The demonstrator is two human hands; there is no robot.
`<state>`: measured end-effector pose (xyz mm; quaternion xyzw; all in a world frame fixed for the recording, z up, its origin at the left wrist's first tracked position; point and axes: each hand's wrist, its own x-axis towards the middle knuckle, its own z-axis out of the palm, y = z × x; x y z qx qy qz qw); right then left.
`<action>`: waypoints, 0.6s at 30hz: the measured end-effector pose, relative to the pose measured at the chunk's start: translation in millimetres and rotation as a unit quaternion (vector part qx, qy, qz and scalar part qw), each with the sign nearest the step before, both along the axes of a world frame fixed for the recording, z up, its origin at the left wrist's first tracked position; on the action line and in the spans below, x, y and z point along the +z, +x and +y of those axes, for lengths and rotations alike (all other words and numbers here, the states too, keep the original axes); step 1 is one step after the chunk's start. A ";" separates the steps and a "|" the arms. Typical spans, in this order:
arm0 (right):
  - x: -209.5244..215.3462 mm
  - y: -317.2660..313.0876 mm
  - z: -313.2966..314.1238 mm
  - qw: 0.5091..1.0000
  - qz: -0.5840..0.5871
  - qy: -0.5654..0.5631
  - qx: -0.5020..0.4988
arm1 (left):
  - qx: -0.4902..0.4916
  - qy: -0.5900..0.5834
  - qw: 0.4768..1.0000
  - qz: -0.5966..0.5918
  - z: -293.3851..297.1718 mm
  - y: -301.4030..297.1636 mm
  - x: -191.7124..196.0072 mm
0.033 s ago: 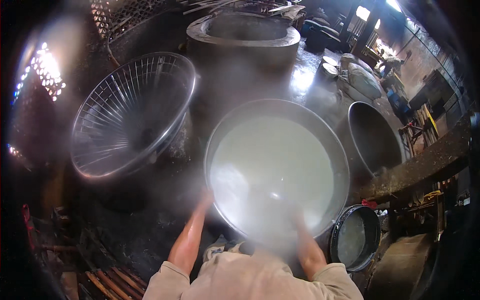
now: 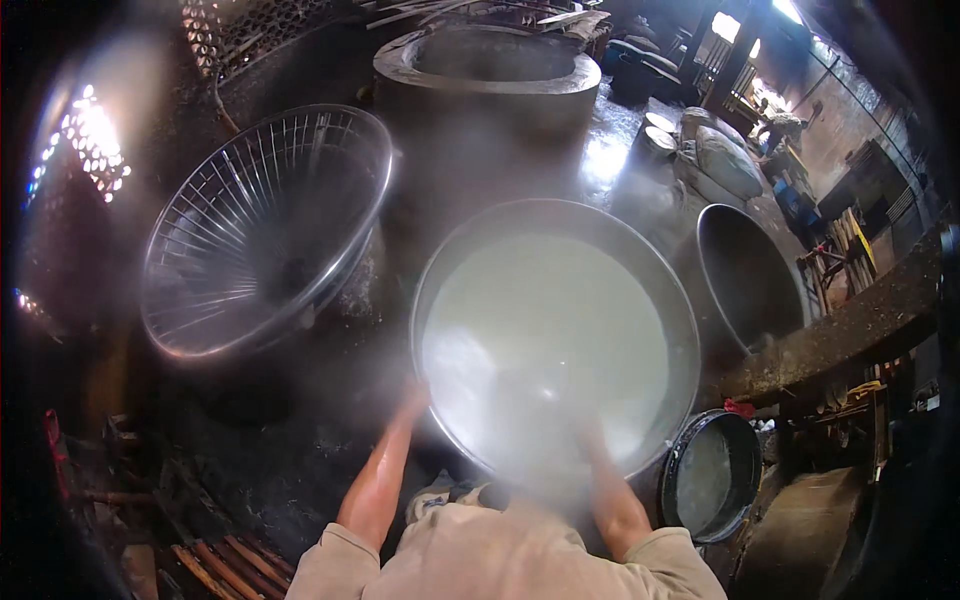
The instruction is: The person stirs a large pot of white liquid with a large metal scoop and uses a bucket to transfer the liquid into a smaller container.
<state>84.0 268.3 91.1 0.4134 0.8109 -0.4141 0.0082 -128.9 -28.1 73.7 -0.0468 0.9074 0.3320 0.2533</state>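
Note:
A wide round metal vat (image 2: pixel 556 213) full of pale, milky liquid (image 2: pixel 560 300) stands right in front of me. My left hand (image 2: pixel 415 393) is at the vat's near left rim, seemingly against its outer side; its fingers are blurred. Over the near right part of the vat reaches my right hand (image 2: pixel 590 432). Haze and blur cover its fingers, so I cannot tell whether it touches the liquid or holds anything.
On the left a big slatted metal basket (image 2: pixel 215 240) leans tilted. Behind the vat rises a round, thick-rimmed well or stove (image 2: pixel 395 70). A dark bucket (image 2: pixel 672 470) with cloudy liquid, a large metal basin (image 2: pixel 750 275) and several sacks (image 2: pixel 728 160) are on the right. Firewood (image 2: pixel 225 570) lies lower left.
My right forearm has shifted very slightly left, and the glints on the liquid have changed a little. Everything else looks the same.

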 end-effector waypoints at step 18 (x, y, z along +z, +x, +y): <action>142.8 -89.0 -83.2 0.989 -0.005 -0.136 0.064 | -0.056 0.124 0.985 -0.109 -20.7 -11.4 27.0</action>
